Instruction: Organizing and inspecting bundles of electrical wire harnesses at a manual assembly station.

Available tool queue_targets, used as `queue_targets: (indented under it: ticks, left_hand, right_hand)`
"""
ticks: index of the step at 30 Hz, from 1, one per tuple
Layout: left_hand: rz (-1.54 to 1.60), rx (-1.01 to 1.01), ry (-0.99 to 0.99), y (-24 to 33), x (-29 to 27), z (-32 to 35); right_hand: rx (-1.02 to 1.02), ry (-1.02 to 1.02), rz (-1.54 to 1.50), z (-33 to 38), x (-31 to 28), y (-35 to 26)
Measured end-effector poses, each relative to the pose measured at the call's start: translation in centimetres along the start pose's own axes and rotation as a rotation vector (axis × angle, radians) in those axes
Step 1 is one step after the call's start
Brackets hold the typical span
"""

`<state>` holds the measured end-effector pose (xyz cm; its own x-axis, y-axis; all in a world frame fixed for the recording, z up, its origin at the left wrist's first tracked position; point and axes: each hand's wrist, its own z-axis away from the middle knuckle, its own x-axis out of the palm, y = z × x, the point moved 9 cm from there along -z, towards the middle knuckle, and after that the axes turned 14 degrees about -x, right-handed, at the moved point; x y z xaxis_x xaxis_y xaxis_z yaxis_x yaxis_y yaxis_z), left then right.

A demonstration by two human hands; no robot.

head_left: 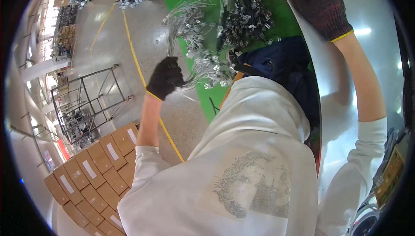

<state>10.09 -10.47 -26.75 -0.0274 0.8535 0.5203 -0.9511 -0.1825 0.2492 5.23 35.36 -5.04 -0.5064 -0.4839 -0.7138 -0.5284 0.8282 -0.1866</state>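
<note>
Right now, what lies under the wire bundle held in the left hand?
Under the wire bundle in the left hand: green floor mat and more wire piles. The white shirt hides the nearer mat.

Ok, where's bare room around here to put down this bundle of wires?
Bare grey floor lies beside the yellow line, between the wire cage and the green mat. The steel table is bare beside the right hand. The mat is crowded with wire bundles; the left hand grips one bundle.

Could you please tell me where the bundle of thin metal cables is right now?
In the head view, the cable bundle is upper centre, gripped by the gloved left hand over the green floor mat, beside more cable piles.
</note>
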Motion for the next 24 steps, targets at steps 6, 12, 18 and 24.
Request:
queue_targets:
  ticks: [6,12,18,24]
  left_hand:
    - [-0.444,0.139,0.306,4.9,9.5,11.0]
    - [-1.187,0.451,0.728,7.9,16.8,18.5]
    - [-1.964,1.389,1.010,15.5,23.4,27.1]
    - [-0.748,1.007,0.471,17.5,33.6,28.1]
  right_hand:
    - [-0.010,-0.114,-0.004,0.6,-0.3,0.4]
    - [-0.008,-0.111,-0.004,1.8,-1.1,1.3]
    - [0.028,-0.171,0.036,4.0,-0.5,3.7]
    - [0.072,-0.262,-0.004,6.3,-3.2,3.8]
